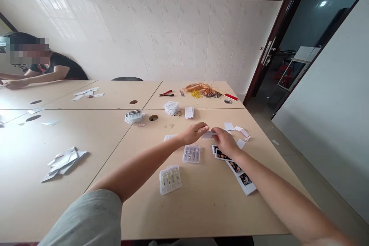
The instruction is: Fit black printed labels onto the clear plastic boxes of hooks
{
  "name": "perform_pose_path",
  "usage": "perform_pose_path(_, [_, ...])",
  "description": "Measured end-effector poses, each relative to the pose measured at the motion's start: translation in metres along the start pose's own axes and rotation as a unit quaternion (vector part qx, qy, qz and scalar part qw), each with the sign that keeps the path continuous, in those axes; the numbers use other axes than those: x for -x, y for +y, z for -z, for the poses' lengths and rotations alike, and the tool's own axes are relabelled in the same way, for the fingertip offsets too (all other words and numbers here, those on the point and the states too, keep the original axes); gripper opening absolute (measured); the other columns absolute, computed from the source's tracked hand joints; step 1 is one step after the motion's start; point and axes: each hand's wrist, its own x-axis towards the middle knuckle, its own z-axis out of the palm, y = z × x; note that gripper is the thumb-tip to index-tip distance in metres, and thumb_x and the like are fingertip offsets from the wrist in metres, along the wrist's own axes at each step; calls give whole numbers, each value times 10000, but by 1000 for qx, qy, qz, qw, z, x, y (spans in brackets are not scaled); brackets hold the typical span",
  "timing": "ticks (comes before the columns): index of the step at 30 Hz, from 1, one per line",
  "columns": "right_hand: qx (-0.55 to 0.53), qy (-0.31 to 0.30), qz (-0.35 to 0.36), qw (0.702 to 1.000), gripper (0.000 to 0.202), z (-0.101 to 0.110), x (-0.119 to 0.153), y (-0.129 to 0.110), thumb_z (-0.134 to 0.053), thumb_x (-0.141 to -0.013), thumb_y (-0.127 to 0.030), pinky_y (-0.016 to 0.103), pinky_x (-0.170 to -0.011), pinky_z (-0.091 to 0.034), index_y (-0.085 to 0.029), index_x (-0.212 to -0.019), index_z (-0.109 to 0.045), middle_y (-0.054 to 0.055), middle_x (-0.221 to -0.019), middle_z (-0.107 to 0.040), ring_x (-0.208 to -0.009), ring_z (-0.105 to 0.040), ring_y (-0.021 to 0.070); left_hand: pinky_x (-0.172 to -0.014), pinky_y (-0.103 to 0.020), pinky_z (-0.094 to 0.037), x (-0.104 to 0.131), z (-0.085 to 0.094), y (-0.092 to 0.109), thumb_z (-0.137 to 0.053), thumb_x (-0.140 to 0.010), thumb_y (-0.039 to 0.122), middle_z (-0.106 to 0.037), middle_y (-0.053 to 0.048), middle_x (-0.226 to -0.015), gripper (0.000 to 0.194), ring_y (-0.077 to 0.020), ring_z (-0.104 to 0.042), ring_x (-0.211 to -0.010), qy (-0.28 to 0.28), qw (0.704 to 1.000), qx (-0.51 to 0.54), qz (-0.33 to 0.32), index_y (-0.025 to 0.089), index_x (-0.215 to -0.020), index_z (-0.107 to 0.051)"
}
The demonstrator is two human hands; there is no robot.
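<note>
L grip (192, 134) | R grip (226, 142) | pinching pale flat pc (208, 135) | clear case (191, 154) nr

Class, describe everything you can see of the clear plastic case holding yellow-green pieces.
The clear, whitish, plastic-looking case is roughly rectangular with rounded corners. Inside, slender yellow-green pieces stand side by side in a row, with darker lower ends; their finer shape is too small to tell. The case lies flat, turned slightly askew, on the pale wood-look table, just left of the picture's centre line. Whether its lid is fastened is unclear.
</note>
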Motion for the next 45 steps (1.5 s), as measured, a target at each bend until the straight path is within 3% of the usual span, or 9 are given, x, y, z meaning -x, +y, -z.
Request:
perform_pose_path(9, [34, -45, -75, 996, 339, -16, -26, -23, -632, -982, -349, 473, -950, -563, -197, -1284, -615, 100, -1329, -627, -1132, -649, 244, -944, -475, -564, -2, -8, -26, -614, -982, 358, -633, -109, -1309, 335, -248, -651, -1115, 62, 996, -39, 45, 186, -1270, -618])
perform_pose_path(17, [30, -78, -104, 991, 329, -4, -26, -31, -633, -982, -350, 456, -924, -574, -194, -1271, -620, 96, -1302, -639, -1099, -661, 234, -949, -474, -564, -2, -22, -20, -622, -979, 342, -627, -110, -1323, 332, -247, -648, -1122, 63, 996, -33, 44, 193, -1275, -618])
perform_pose_path(22, [-24, -83, -109, 990, 323, 0, -26, -37, -633, -981, -352, 466, -942, -565, -194, -1263, -626, 97, -1312, -636, -1117, -654, 239, -951, -479, -560, 2, -18, -19, -625, -976, 346, -632, -108, -1312, 326, -250, -646, -1124, 71, 995, 22, 62, 185, -1260, -624])
perform_pose_path(26, [-109, -73, -134, 982, 295, 3, -29, -42, -633, -982, -350, 439, -920, -573, -204, -1239, -637, 90, -1286, -648, -1085, -663, 224, -975, -504, -544, 4, -10, -14, -635, -968, 343, -619, -110, -1335, 340, -265, -634, -1154, 90, 984, 127, 84, 186, -1271, -620])
perform_pose_path(30, [-240, -36, -155, 958, 316, 13, -21, -56, -632, -982, -368, 423, -865, -591, -175, -1231, -632, 82, -1220, -669, -1017, -682, 216, -1084, -487, -465, 18, -2, 3, -605, -979, 316, -547, -132, -1460, 448, -275, -550, -1306, 126, 945, 289, 88, 214, -1405, -510])
perform_pose_path(34, [-382, -23, -148, 912, 351, 24, 5, -83, -582, -1004, -420, 398, -810, -606, -159, -1235, -620, 75, -1115, -702, -929, -707, 194, -1054, -412, -488, 48, -7, 27, -560, -986, 336, -700, -138, -1243, 350, -249, -652, -1175, 52, 883, 461, 73, 151, -1279, -605])
perform_pose_path(38, [-456, -17, -128, 881, 402, 35, 31, -109, -538, -981, -517, 376, -848, -604, -208, -1221, -627, 70, -1098, -733, -985, -711, 202, -997, -414, -531, 72, -11, 45, -423, -1038, 316, -718, -126, -1171, 303, -226, -683, -1069, 33, 815, 570, 96, 154, -1217, -605])
perform_pose_path(41, [-463, 3, -126, 878, 469, 42, 41, -116, -593, -909, -590, 343, -776, -601, -244, -1219, -649, 68, -1116, -732, -955, -697, 203, -938, -439, -564, 82, -2, 49, -399, -1045, 298, -731, -127, -1088, 278, -223, -702, -955, 16, 777, 618, 119, 149, -1138, -616])
perform_pose_path(45, [-432, 39, -139, 890, 464, 45, 45, -113, -634, -875, -601, 289, -618, -536, -229, -1140, -712, 54, -944, -734, -695, -611, 149, -947, -435, -560, 86, 10, 49, -423, -1034, 269, -730, -144, -1059, 278, -224, -707, -941, -8, 742, 654, 150, 118, -1083, -652])
